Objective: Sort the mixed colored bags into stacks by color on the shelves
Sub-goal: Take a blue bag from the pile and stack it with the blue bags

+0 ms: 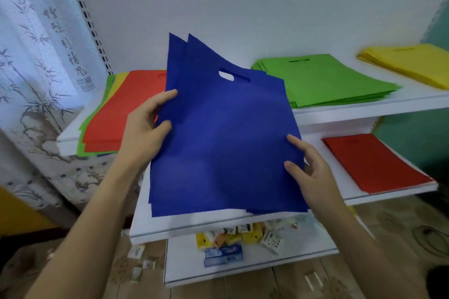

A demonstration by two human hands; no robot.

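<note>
A blue bag (218,133) with a cut-out handle is held tilted up over a stack of blue bags on the middle shelf (194,228). My left hand (145,126) pinches its left edge, thumb on top. My right hand (313,172) grips its right edge, thumb and forefinger on the front. A mixed pile topped by a red bag (116,114) lies on the upper shelf at left, with green and yellow edges showing. A green stack (323,80) and a yellow stack (408,60) lie further right. A red stack (374,162) rests on the middle shelf at right.
A lower shelf (243,264) carries small packets and blue boxes (223,253). A patterned curtain (36,68) hangs at left beside the slotted shelf upright (90,19). Loose packets lie on the floor (138,262) below.
</note>
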